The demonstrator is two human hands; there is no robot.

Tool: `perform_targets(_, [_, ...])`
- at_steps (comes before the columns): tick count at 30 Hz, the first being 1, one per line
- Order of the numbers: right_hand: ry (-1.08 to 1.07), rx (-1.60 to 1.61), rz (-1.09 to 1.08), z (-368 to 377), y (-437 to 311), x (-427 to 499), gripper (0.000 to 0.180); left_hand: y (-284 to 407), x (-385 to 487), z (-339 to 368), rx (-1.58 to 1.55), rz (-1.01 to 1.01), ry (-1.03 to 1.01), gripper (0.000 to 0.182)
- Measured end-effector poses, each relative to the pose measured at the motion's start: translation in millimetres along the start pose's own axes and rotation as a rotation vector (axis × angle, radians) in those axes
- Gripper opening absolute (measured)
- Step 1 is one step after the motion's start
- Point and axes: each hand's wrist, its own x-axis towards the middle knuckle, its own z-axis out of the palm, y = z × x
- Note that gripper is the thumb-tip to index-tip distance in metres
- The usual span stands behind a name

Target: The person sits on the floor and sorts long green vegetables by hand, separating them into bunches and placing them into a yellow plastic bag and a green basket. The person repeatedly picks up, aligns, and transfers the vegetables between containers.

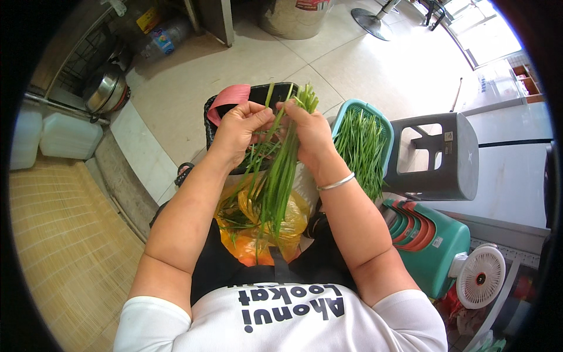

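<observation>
Upright in my right hand point(311, 127) is a bunch of green garlic chives point(281, 180), its pale cut ends pointing away from me and its leaves hanging towards my lap. My left hand point(247, 127) pinches a stalk beside the bunch between thumb and fingers. Both hands are over a black lined bin point(210, 127) with leafy scraps inside. A pink band point(229, 96) loops over the bin's far left rim. Between my legs sits an orange-yellow plastic bag point(299, 215) with more chives in it. To the right, a teal plastic basket point(387, 125) holds many chives point(358, 145).
A grey plastic stool point(464, 154) stands right of the basket. Nearer are stacked green and red stools point(444, 259) and a small white fan point(480, 277). At left are a bamboo mat point(66, 229), plastic containers point(72, 136) and a metal pot point(103, 88).
</observation>
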Motion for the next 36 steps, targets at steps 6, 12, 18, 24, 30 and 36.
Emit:
perform_targets(6, [-0.021,-0.082,-0.027,0,-7,-2,0.013,2,0,-2,0.193,0.073,0.025,0.014])
perform_targets(12, [-0.014,-0.413,-0.213,4,-4,-4,0.013,-1,0,-4,0.353,0.144,-0.086,0.014])
perform_targets(18, [0.049,-0.414,-0.333,12,1,-5,0.014,1,1,-10,0.01,-0.021,-0.013,0.013])
perform_targets(24, [0.206,-0.521,-0.133,-4,-5,9,0.016,3,1,-20,-0.261,-0.063,0.043,0.016])
perform_targets(30, [-0.038,-0.358,-0.075,1,4,10,0.017,3,3,-25,-0.371,-0.077,0.028,0.021])
perform_targets(36, [-0.173,-0.404,0.052,7,14,7,0.012,0,9,-17,-0.371,-0.12,0.02,0.022])
